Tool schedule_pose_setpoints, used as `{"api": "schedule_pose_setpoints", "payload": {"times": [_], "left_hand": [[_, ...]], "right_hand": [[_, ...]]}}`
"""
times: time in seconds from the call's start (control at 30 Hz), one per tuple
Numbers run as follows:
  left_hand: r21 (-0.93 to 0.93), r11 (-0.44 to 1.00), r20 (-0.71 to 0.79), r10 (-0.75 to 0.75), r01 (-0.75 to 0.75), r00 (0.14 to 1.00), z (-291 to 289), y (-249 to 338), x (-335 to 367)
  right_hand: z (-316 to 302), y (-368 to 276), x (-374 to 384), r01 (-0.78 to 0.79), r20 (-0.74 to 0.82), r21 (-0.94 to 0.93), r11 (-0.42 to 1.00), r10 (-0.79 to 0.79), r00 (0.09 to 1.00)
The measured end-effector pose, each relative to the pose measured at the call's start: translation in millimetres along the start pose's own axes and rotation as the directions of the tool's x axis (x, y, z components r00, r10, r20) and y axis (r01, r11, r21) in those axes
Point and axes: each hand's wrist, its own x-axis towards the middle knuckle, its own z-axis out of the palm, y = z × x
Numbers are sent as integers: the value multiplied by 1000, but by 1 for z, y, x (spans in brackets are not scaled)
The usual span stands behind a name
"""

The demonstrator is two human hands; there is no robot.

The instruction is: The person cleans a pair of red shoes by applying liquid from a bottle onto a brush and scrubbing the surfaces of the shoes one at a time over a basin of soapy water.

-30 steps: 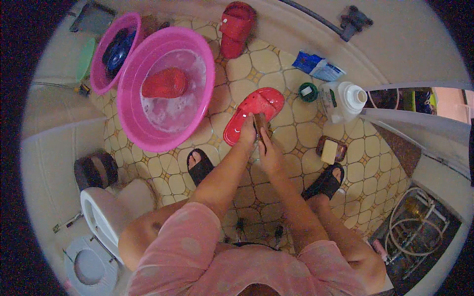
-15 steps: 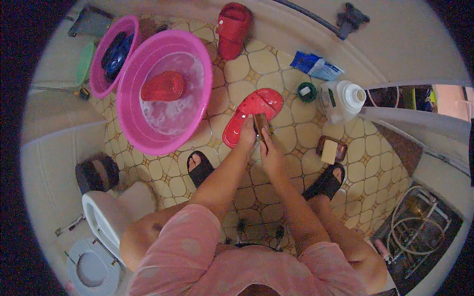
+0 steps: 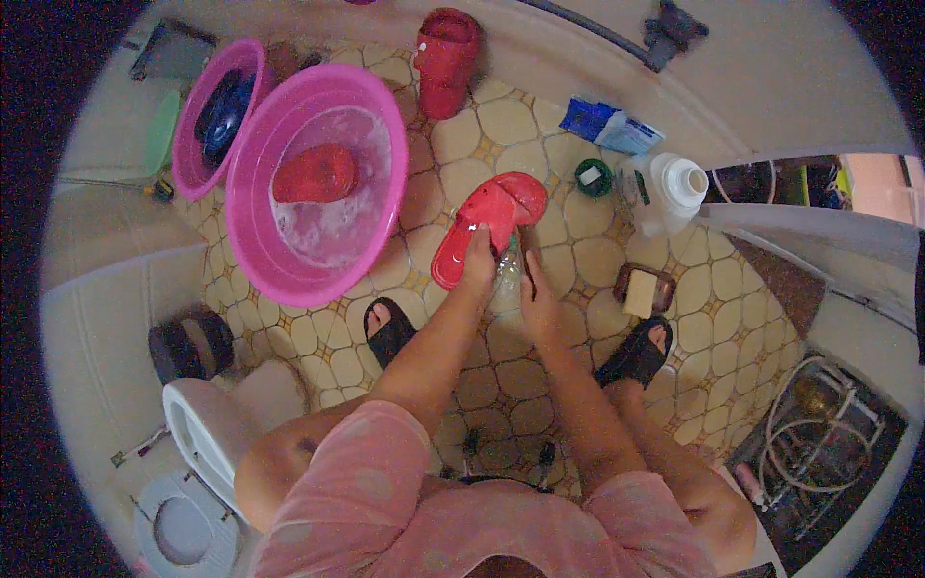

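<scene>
A pale toilet seat (image 3: 223, 536) sits near a white toilet (image 3: 224, 429).

Head cam, L of pair, wide fisheye, looks dwn from abv, past wearer's forearms (image 3: 441, 350) to tiled flr (image 3: 509, 121).

A bright red slipper (image 3: 493, 212) is seen over the tiled floor (image 3: 507, 119), its surface glossy and its broad strap marked by a few dark spots. It is set aslant, the rounded toe turned forward and to the right, the heel back and to the left. Its near side is held by the left fingers (image 3: 481, 246); whether the floor is touched cannot be told
</scene>
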Motion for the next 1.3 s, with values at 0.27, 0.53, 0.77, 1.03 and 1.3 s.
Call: {"api": "schedule_pose_setpoints", "payload": {"times": [0.27, 0.53, 0.77, 1.03, 1.3], "left_hand": [[-33, 999, -28, 9, -9, 1000, 3, 1, 1], [-173, 980, 52, -87, 94, 995, -7, 7, -3], [-40, 999, 20, -36, 37, 999, 20, 35, -29], [-38, 995, 50, -93, 95, 994, 11, 23, -19], [-83, 982, 27, -169, 171, 985, 19, 40, -34]], "right_hand": [[-5, -23, 68, -187, 52, -209, 960, 202, 978], [7, -14, 1, 159, 115, -255, 954, -134, 984], [3, -63, 75, 152, 273, -264, 952, -77, 959], [2, 15, 34, 270, 333, -126, 955, -216, 918], [5, -89, 83, 56, 489, -506, 861, 233, 840]]}}
